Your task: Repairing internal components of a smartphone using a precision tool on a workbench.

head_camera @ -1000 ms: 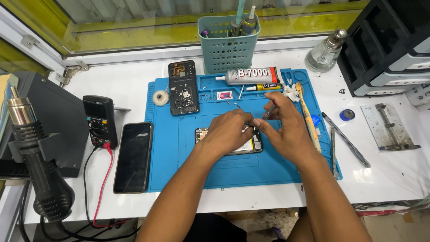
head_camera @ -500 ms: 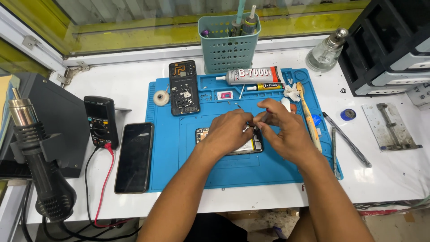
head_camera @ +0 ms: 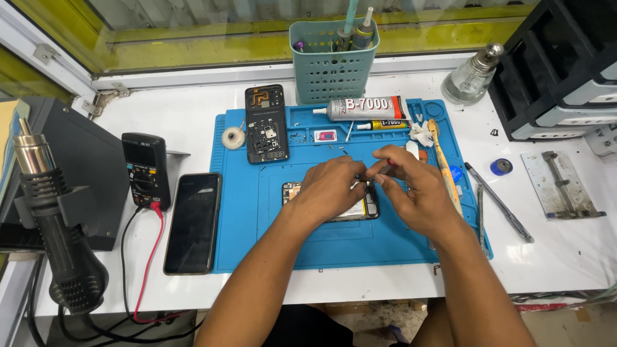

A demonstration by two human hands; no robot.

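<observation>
Both hands met over the opened phone (head_camera: 331, 204) lying on the blue work mat (head_camera: 270, 238). The left hand (head_camera: 334, 187) was curled down on top of the phone, its fingers bent and pressing near the upper edge, so most of the device was hidden beneath it. The right hand (head_camera: 411, 193) came in from the other side, thumb and forefinger pinched tightly on a thin tool (head_camera: 387, 164) with a reddish handle end; whether the tip touched the phone I could not tell.

The phone lay directly under the grip, its long axis running crosswise from one hand toward the other, with the left hand the nearer, resting on it.

Beyond the fingertips, away from the person, sat a tube of adhesive (head_camera: 360, 108), a smaller tube (head_camera: 382, 124) and a second dismantled phone body (head_camera: 266, 123). Outward of the right hand lay an orange-handled brush (head_camera: 443, 167) and metal pry tools (head_camera: 498, 200). Outward of the left hand, off the mat on the white bench (head_camera: 565, 257), were a dark phone (head_camera: 193, 222), a multimeter (head_camera: 145, 168) and a hot-air gun (head_camera: 54, 218). A green basket (head_camera: 331, 64) stood by the window.
</observation>
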